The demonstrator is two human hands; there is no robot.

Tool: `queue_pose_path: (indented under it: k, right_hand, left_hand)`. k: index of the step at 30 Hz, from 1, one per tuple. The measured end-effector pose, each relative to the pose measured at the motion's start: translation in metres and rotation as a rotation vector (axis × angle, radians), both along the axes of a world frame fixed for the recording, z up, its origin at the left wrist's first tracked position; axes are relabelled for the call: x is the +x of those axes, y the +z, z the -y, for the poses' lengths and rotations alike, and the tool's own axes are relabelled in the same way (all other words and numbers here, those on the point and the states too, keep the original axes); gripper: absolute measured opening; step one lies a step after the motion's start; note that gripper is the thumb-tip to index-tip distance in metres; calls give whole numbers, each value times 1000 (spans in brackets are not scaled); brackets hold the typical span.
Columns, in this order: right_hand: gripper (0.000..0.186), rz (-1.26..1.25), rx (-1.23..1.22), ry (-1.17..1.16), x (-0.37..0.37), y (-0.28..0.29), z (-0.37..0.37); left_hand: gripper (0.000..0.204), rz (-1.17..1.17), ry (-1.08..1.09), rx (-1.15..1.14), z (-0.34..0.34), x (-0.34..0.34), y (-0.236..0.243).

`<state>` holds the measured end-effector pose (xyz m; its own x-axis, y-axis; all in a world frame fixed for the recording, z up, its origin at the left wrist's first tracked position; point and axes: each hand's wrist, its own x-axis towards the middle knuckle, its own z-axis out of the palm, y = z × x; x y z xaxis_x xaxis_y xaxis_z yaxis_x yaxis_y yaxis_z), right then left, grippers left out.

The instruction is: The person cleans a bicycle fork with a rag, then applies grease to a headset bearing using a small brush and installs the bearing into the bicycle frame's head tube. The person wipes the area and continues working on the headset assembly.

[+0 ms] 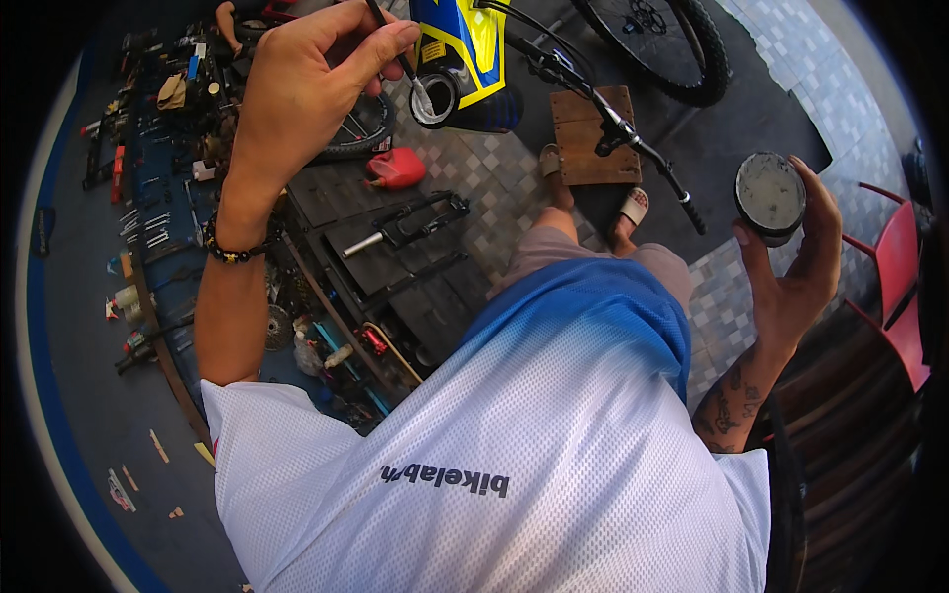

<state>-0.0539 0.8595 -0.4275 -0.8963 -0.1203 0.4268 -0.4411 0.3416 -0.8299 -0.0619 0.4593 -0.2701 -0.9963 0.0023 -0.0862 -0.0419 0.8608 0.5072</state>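
Observation:
My left hand pinches the dark handle of a small brush between thumb and fingers. The whitish, grease-coated tip of the brush rests at the round open end of the head tube on a yellow and blue bicycle frame. Out to the right, my right hand grips a round dark tub of grease. The tub is uncovered, and pale grey grease shows inside it.
A black suspension fork and a red plastic container lie on the dark bench. Tools crowd the left side. A handlebar juts near the frame, above a wooden board. Red chairs stand right. Another person's arm shows far left.

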Motion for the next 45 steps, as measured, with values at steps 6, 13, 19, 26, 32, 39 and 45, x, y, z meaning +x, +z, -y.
queue_pose_path:
  k: [6, 13, 19, 26, 32, 39, 45]
  right_hand:
    - [71, 2, -11, 12, -1, 1, 2]
    - [71, -20, -11, 39, -5, 3, 1]
    - [73, -22, -8, 49, -8, 6, 1]
    - [71, 22, 36, 21, -10, 11, -6]
    - [69, 27, 109, 55, -11, 19, -2]
    - [73, 31, 190, 89, -14, 33, 3]
    - [77, 16, 229, 129, -21, 38, 13]
  left_hand:
    - [15, -200, -273, -306, -11, 8, 11]
    - [14, -292, -513, -398, -16, 14, 20]
    - [21, -340, -544, -347, -12, 21, 17]
    - [20, -355, -312, -120, -9, 63, 10]
    - [19, -502, -114, 19, -8, 79, -24]
    - [18, -544, 251, 745, -4, 100, -74]
    - [18, -577, 326, 941, -6, 100, -106]
